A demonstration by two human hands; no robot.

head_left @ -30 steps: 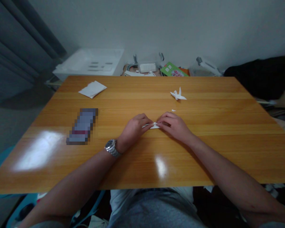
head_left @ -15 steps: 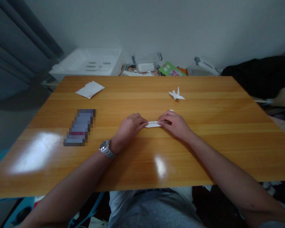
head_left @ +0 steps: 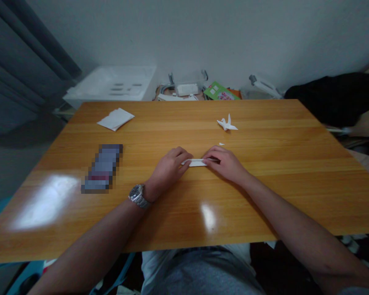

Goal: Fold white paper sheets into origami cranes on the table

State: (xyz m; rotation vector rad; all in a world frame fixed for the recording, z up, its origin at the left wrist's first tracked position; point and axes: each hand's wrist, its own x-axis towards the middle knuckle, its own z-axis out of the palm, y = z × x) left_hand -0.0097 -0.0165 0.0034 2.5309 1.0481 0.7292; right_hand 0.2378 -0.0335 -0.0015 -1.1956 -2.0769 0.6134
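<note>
Now | folded paper [head_left: 197, 162] white, narrow, flat | left hand [head_left: 169, 169], right hand [head_left: 226, 164] fingers pinch ends

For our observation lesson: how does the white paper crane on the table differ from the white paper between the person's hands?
The paper crane stands untouched; the folded paper is pinched at its ends by the left hand and right hand. The paper crane has raised points; the folded paper lies flat, a narrow strip. The paper crane sits farther from the person than the folded paper. Both are white, on the wooden table.
</note>
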